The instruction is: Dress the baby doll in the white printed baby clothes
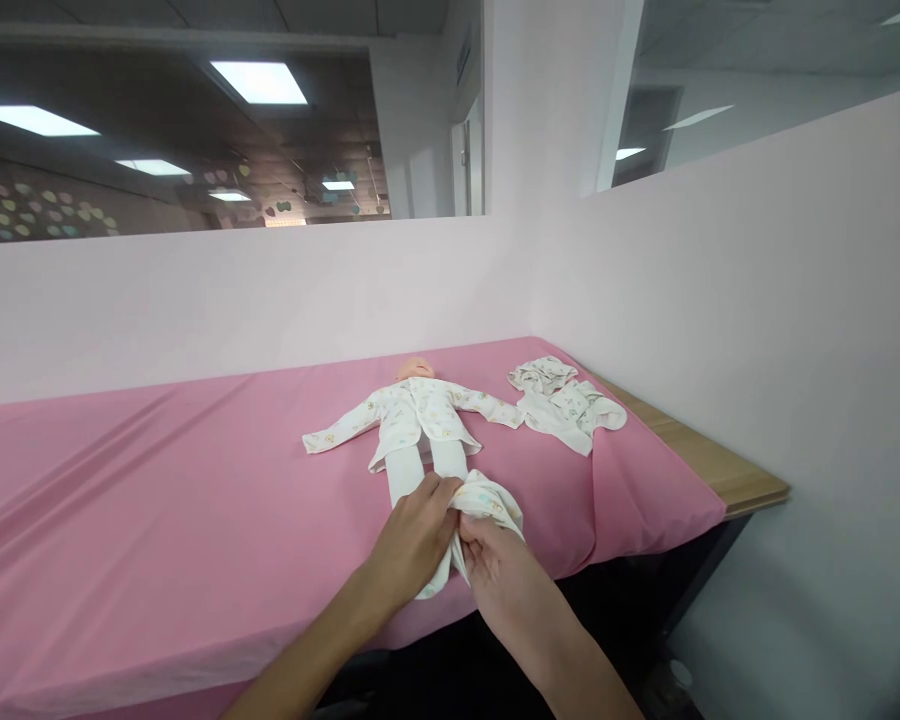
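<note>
A baby doll (pixel 415 368) lies on its back on the pink-covered table, its head toward the wall. It wears a white patterned jacket (pixel 418 410) with the sleeves spread wide, and its white legs (pixel 406 470) point toward me. At its feet, my left hand (pixel 420 530) pinches the edge of bunched white baby pants (pixel 491 498). Closed on the same cloth from the right is my right hand (pixel 487 555). The pants hang partly below my fingers near the table's front edge. My hands and the cloth hide the doll's feet.
More white patterned baby clothes (pixel 570 400) lie crumpled to the doll's right in view. A pink sheet (pixel 195 500) covers the table, leaving bare wooden boards (pixel 690 455) at the right end. White walls (pixel 270 310) with windows close off the back and right.
</note>
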`<action>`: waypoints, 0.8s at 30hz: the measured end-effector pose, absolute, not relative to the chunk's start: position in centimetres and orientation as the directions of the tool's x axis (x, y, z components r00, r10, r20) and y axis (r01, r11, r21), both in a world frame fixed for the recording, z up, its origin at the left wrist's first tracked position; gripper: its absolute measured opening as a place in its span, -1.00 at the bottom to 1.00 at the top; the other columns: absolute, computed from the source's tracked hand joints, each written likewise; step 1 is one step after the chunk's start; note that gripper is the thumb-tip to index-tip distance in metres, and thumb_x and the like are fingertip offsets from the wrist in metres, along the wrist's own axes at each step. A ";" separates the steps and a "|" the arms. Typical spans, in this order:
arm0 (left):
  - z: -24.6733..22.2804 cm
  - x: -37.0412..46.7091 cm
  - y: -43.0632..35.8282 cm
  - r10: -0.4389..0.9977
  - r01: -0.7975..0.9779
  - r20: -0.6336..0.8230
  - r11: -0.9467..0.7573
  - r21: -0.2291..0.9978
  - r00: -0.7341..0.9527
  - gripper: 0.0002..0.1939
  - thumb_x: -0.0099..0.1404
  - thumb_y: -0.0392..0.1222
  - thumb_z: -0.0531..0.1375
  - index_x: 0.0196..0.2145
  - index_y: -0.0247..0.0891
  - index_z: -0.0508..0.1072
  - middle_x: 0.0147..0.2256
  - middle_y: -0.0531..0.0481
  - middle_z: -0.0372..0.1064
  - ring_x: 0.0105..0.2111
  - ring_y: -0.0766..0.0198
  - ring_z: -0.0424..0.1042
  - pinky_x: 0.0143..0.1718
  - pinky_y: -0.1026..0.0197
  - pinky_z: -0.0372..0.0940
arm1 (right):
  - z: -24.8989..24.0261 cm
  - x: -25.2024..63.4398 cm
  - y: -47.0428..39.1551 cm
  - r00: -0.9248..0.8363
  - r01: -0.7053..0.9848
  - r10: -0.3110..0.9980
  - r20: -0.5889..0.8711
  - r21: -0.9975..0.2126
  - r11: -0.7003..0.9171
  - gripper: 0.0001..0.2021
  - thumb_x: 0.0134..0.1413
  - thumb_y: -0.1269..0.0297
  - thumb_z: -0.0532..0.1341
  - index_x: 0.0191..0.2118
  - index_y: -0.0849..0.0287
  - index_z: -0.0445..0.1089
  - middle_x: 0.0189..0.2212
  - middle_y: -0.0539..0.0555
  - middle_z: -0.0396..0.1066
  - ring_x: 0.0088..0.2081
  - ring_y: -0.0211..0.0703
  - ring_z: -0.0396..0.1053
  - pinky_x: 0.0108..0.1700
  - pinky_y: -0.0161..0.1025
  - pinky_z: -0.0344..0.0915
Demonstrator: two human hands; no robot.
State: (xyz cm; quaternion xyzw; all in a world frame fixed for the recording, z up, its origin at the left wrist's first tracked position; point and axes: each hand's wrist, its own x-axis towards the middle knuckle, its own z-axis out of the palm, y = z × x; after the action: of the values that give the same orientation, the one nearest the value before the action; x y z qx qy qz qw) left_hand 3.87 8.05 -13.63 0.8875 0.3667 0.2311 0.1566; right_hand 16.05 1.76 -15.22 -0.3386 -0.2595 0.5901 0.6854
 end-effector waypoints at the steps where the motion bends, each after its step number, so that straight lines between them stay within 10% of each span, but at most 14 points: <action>1: -13.7 3.8 8.1 0.723 0.585 0.301 -0.684 0.436 0.622 -0.69 0.40 -0.22 -0.12 0.00 -0.18 0.31 -0.12 -0.11 0.35 -0.19 0.13 0.40 -0.18 0.09 0.30 | -15.4 16.3 1.4 0.122 -0.646 0.991 -0.049 -0.762 0.041 -0.88 0.01 0.25 0.28 -0.28 0.11 0.46 -0.25 0.02 0.45 -0.08 -0.12 0.39 0.07 -0.17 0.32; 11: -14.4 4.1 8.2 0.777 0.704 0.344 -0.626 0.337 0.527 -0.73 0.40 -0.22 -0.12 -0.04 -0.17 0.28 -0.17 -0.07 0.45 -0.21 0.09 0.41 -0.23 0.10 0.24 | -17.3 21.0 0.7 0.038 0.248 0.982 0.183 -0.954 0.168 -0.74 0.19 0.10 0.12 -0.25 0.12 0.48 -0.41 0.01 0.41 -0.35 -0.13 0.29 -0.23 -0.20 0.23; 24: -12.9 -1.3 8.2 0.827 0.569 0.174 -0.505 0.649 0.535 -0.59 0.33 0.11 0.07 0.05 -0.09 0.31 0.08 -0.05 0.27 0.10 0.11 0.23 0.11 0.04 0.20 | -14.6 25.4 3.8 0.132 0.232 0.975 0.180 -0.962 0.146 -0.73 0.10 0.07 0.21 -0.20 0.12 0.50 -0.23 0.08 0.50 -0.12 0.00 0.40 -0.04 -0.09 0.26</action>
State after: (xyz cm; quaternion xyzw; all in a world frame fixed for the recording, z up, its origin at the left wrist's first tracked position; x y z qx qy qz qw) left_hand -1.34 8.19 -12.90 0.8339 0.4184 0.2391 0.2691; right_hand 25.42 3.76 -14.57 -0.5462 -0.5526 0.3587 0.5173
